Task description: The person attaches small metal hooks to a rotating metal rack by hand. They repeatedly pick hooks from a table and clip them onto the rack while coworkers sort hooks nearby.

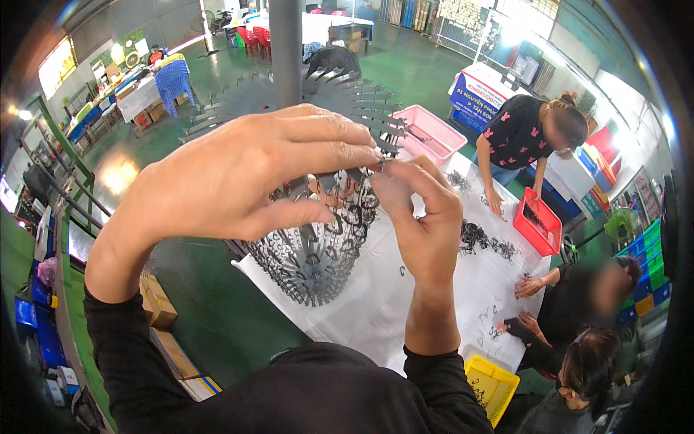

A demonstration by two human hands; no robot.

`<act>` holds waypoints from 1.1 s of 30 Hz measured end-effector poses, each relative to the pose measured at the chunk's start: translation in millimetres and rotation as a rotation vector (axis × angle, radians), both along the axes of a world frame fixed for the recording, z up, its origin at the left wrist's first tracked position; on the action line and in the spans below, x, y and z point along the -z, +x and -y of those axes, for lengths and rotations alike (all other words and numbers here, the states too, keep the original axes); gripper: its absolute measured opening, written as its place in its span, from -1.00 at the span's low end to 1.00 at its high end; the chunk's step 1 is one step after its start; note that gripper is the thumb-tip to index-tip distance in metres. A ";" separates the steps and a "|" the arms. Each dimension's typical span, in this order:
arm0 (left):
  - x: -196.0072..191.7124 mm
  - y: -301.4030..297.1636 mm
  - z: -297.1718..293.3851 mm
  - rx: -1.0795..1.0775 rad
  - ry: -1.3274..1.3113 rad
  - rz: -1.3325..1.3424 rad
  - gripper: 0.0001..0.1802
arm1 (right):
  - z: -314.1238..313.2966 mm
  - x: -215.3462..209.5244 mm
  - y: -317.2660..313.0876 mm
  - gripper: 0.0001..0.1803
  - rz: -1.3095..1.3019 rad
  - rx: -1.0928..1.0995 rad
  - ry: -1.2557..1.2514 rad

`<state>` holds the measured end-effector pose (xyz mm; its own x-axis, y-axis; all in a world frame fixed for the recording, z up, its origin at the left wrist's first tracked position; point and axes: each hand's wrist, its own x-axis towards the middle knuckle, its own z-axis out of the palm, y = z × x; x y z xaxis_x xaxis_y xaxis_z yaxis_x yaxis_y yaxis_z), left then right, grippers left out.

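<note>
Before me stands a tall round grey metal rack [313,271] with rings of flat prongs, and many small black C-shaped pieces hang from its lower tiers. My left hand [246,173] reaches across its upper part, fingers stretched out and thumb apart below them. Its fingertips touch a prong at the right side. There my right hand [423,217] meets them, thumb and forefinger pinched together. Whatever lies in that pinch is too small and covered to name. A loose black C-shaped piece [403,271] lies on the white-covered table [376,318] below my right hand.
Small black pieces [484,242] lie heaped on the table. Around it are a pink basket [431,130], a red basket [538,224] and a yellow basket [491,387]. Three people work along the right side. A grey post [286,50] rises behind the rack; cardboard boxes [157,300] sit at left.
</note>
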<state>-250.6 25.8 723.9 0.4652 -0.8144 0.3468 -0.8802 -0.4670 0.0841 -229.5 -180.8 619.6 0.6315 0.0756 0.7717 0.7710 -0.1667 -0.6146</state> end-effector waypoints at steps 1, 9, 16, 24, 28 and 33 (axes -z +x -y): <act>0.2 0.2 0.0 -0.002 0.007 -0.014 -0.35 | -2.2 -0.9 2.8 -0.86 -0.001 -0.018 0.005; 2.3 -2.4 -4.0 -0.047 0.001 -0.032 -0.36 | 8.6 3.4 19.8 -0.88 -0.353 -0.543 0.247; 2.4 -3.6 -11.0 -0.146 -0.032 0.013 -0.36 | 25.1 7.3 23.2 -0.91 -0.302 -0.620 0.146; 7.4 -8.8 -3.2 -0.265 -0.045 0.173 -0.28 | -8.5 7.4 13.8 -0.80 -0.147 -0.260 0.156; 3.7 -12.3 0.8 -0.300 -0.109 0.074 -0.28 | -28.7 7.1 18.4 -0.81 -0.004 -0.146 0.186; -3.4 -14.1 -7.0 -0.271 -0.027 0.027 -0.36 | -33.5 4.3 19.6 -0.85 -0.032 -0.115 0.138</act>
